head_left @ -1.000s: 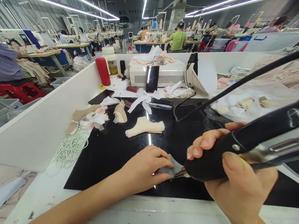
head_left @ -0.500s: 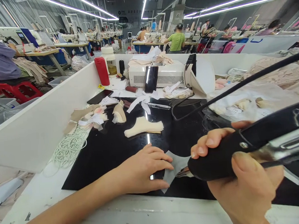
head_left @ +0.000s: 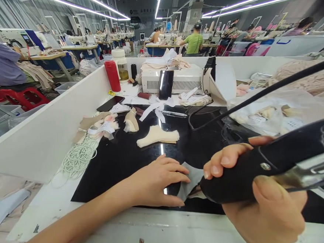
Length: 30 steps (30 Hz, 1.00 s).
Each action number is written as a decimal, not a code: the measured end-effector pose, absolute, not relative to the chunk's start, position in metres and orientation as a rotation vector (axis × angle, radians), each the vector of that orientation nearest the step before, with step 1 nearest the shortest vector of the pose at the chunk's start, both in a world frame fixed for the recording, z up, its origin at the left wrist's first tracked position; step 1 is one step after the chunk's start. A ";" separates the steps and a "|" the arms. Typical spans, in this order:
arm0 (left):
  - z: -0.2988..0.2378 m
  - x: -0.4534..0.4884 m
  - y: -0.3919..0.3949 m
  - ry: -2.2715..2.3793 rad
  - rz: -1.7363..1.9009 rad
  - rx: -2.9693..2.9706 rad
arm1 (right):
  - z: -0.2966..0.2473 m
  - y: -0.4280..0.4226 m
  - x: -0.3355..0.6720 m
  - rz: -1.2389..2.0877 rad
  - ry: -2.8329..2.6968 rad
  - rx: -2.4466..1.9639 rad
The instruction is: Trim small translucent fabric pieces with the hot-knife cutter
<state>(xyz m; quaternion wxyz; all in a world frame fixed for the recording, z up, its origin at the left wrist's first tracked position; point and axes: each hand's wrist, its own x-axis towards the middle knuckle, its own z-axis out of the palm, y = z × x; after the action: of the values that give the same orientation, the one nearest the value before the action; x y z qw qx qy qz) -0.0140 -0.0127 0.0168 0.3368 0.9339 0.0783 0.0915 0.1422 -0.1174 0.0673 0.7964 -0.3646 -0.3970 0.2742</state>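
My left hand [head_left: 162, 182] lies flat with its fingers spread, the fingertips resting on the left side of a small grey fabric piece [head_left: 192, 178]. My right hand [head_left: 273, 199] is wrapped round a black corded hand tool [head_left: 235, 179] with a metal lever along its side. The thumb rests by the lever. The tool's narrow tip sits over the lower right part of the fabric and is partly hidden by the rounded black body, so its exact kind is unclear. Beyond my left hand, a stack of cream shaped fabric pieces [head_left: 157, 135] lies on the black board [head_left: 112, 165].
A black cable [head_left: 260, 92] arches across the right side. Green cord coils [head_left: 79, 157] and fabric bundles [head_left: 104, 125] lie left. At the back stand a white vented machine [head_left: 185, 79], a phone [head_left: 166, 85], a red bottle [head_left: 112, 76] and a jar [head_left: 122, 65]. White walls [head_left: 55, 140] edge the table.
The black tool and my right hand have moved slightly left over the grey fabric. My left hand keeps its place on the fabric. The whole view has shifted a little.
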 end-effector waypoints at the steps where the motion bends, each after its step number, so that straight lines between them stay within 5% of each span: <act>1: 0.017 -0.013 -0.012 0.206 0.236 2.439 | 0.067 -0.118 0.141 0.591 -0.862 -0.783; 30: 0.010 -0.010 -0.023 0.180 0.278 2.573 | 0.064 -0.111 0.167 0.385 -0.810 -0.852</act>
<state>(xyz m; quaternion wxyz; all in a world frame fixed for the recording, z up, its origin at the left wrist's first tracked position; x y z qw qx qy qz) -0.0098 -0.0225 0.0103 0.2702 0.9549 0.0667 0.1032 0.1669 -0.1113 0.0637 0.8147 -0.3993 -0.3799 0.1806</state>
